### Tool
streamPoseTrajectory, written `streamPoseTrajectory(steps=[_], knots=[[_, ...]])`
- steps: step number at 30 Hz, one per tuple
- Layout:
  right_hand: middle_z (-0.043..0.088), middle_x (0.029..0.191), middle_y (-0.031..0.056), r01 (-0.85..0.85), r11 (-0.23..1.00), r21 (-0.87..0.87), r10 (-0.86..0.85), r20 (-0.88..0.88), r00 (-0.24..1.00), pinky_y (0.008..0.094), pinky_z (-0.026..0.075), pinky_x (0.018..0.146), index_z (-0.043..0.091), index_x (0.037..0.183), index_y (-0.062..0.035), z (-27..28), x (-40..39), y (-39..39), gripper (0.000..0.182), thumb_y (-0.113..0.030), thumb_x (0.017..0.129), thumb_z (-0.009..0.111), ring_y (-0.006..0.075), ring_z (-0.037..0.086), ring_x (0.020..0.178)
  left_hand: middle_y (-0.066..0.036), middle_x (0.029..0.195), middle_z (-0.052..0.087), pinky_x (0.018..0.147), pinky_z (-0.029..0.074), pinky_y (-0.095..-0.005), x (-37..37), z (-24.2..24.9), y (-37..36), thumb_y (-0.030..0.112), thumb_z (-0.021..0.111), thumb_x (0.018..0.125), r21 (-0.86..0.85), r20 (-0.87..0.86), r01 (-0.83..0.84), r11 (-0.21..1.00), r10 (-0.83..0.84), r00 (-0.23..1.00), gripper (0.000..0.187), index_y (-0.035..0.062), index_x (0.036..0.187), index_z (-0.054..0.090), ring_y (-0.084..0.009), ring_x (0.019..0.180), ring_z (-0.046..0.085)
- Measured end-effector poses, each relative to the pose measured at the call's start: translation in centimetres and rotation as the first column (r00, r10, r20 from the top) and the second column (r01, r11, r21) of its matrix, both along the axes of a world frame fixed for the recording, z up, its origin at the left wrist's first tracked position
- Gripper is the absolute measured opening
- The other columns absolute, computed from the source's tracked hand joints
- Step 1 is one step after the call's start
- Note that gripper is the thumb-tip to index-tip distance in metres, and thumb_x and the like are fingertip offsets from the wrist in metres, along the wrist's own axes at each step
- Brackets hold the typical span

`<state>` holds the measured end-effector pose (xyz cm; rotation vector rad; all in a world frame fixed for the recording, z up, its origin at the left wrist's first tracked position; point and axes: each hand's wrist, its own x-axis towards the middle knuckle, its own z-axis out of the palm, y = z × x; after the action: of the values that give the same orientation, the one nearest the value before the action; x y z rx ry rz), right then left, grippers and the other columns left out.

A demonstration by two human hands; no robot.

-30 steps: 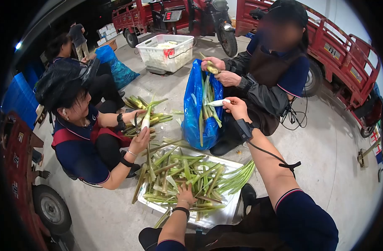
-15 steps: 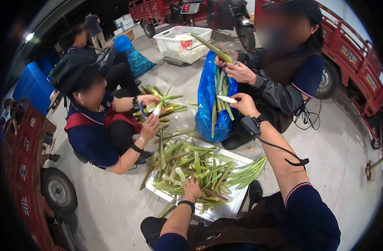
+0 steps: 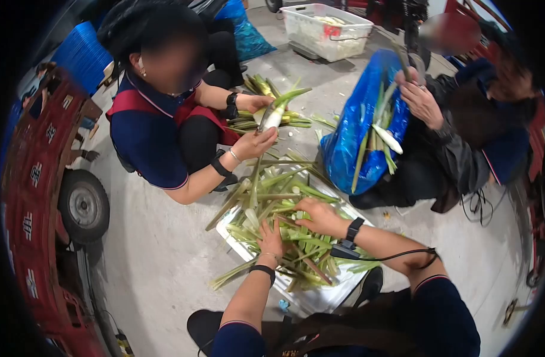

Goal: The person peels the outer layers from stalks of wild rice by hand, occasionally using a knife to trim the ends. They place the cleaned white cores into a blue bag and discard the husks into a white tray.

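Observation:
Green leaf stalks (image 3: 308, 253) lie heaped on a white tray (image 3: 338, 291) in front of me. My left hand (image 3: 271, 239) rests on the heap with its fingers spread. My right hand (image 3: 320, 218) is over the heap's right side, fingers bent and apart, with nothing visibly held. A peeled white stalk (image 3: 387, 138) lies at the mouth of a blue plastic bag (image 3: 350, 140), among other stalks.
At the left, a co-worker (image 3: 150, 134) holds a pale stalk (image 3: 273, 116) in both hands. Another co-worker (image 3: 451, 154) at the right holds a stalk beside the bag. A white crate (image 3: 329, 44) stands behind; a red cart (image 3: 40, 196) is at far left.
My right hand has let go of the white stalk at the blue bag and come down to the heap. My left hand stays on the heap. The view has shifted.

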<state>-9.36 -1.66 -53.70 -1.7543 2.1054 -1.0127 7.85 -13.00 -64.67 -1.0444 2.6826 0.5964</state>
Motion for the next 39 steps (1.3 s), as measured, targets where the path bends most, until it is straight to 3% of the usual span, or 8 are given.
streamPoseTrajectory(steps=[2, 9, 14, 19, 26, 28, 33, 39], knots=[[0.06, 0.101, 0.0161, 0.006, 0.999, 0.051, -0.009, 0.06, 0.998, 0.0424, 0.048, 0.082, 0.057, 0.11, -0.004, -4.3, -2.1, -2.4, 0.039, -0.021, 0.078, 0.068, 0.035, 0.058, 0.096, -0.023, 0.151, 0.006, 0.098, 0.034, -0.061, -0.1, -1.8, -0.3, 0.051, 0.083, 0.059, 0.063, 0.101, -0.038, 0.997, 0.031, 0.994, 0.121, 0.0196, 0.149, 0.008, -0.0427, 0.139, 0.01], [0.056, 0.108, 0.0212, 0.594, 0.776, 0.214, -0.627, 0.362, 0.69, 0.0435, 0.045, 0.084, 0.051, 0.119, 0.0018, -14.5, -11.6, -12.2, 0.045, -0.017, 0.081, 0.067, 0.0355, 0.056, 0.099, -0.024, 0.152, 0.003, 0.099, 0.032, -0.0625, -2.9, -0.7, -0.9, 0.054, 0.081, 0.06, 0.15, 0.333, -0.135, 0.979, 0.079, 0.94, 0.12, 0.0199, 0.149, 0.008, -0.0449, 0.139, 0.009], [0.053, 0.116, 0.0204, 0.787, 0.609, 0.098, -0.764, 0.34, 0.548, 0.0423, 0.042, 0.091, 0.049, 0.122, 0.0005, -18.1, -13.5, -18.3, 0.047, -0.015, 0.081, 0.066, 0.0358, 0.052, 0.108, -0.02, 0.153, 0.007, 0.104, 0.025, -0.0636, -2.5, -2.8, -0.5, 0.024, 0.065, 0.081, 0.052, 0.333, -0.153, 0.987, 0.127, 0.934, 0.079, 0.0201, 0.147, 0.023, -0.0402, 0.139, 0.015], [0.055, 0.115, 0.0214, 0.71, 0.694, 0.118, -0.716, 0.013, 0.698, 0.0446, 0.042, 0.091, 0.053, 0.121, -0.0034, -22.1, -13.2, -18.1, 0.054, -0.028, 0.076, 0.071, 0.0383, 0.052, 0.109, -0.019, 0.153, 0.007, 0.103, 0.024, -0.0638, -1.9, -5.3, -0.2, 0.017, 0.054, 0.087, 0.017, 0.299, -0.172, 0.985, 0.159, 0.941, 0.069, 0.0204, 0.147, 0.022, -0.0395, 0.139, 0.016], [0.056, 0.113, 0.0209, 0.816, 0.552, 0.169, -0.824, 0.257, 0.504, 0.0441, 0.043, 0.089, 0.055, 0.119, -0.0041, -20.8, -16.5, -22.7, 0.047, -0.033, 0.082, 0.064, 0.0378, 0.054, 0.105, -0.017, 0.153, 0.012, 0.103, 0.023, -0.0659, -2.0, -5.0, -0.8, 0.015, 0.051, 0.088, 0.019, 0.28, -0.181, 0.983, 0.169, 0.945, 0.061, 0.0208, 0.144, 0.029, -0.0373, 0.139, 0.019], [0.055, 0.116, 0.0208, 0.773, 0.633, -0.032, -0.759, 0.17, 0.629, 0.0451, 0.042, 0.09, 0.053, 0.121, -0.0022, -22.2, -18.6, -24.3, 0.047, -0.033, 0.086, 0.059, 0.0385, 0.054, 0.104, -0.018, 0.152, 0.014, 0.102, 0.025, -0.0656, -1.8, -6.3, -0.6, 0.017, 0.058, 0.082, -0.001, 0.262, -0.184, 0.983, 0.178, 0.948, 0.066, 0.0196, 0.142, 0.031, -0.0384, 0.138, 0.019], [0.053, 0.119, 0.0225, 0.513, 0.835, 0.198, -0.515, -0.048, 0.856, 0.0461, 0.04, 0.094, 0.05, 0.125, 0.0002, -18.7, -22.6, -27.1, 0.053, -0.029, 0.082, 0.061, 0.0398, 0.051, 0.11, -0.016, 0.151, 0.018, 0.101, 0.023, -0.068, -1.8, -6.5, -0.7, 0.017, 0.057, 0.084, -0.02, 0.2, -0.22, 0.975, 0.219, 0.955, 0.056, 0.0204, 0.138, 0.04, -0.0367, 0.137, 0.023], [0.054, 0.119, 0.022, 0.472, 0.847, 0.245, -0.475, -0.052, 0.879, 0.0464, 0.041, 0.093, 0.05, 0.125, -0.0008, -21.8, -24.0, -30.0, 0.054, -0.031, 0.082, 0.062, 0.0392, 0.052, 0.11, -0.016, 0.15, 0.022, 0.101, 0.023, -0.0682, -2.4, -6.2, -0.9, 0.023, 0.071, 0.075, 0.024, 0.224, -0.255, 0.967, 0.243, 0.944, 0.068, 0.0204, 0.136, 0.041, -0.036, 0.136, 0.026]])
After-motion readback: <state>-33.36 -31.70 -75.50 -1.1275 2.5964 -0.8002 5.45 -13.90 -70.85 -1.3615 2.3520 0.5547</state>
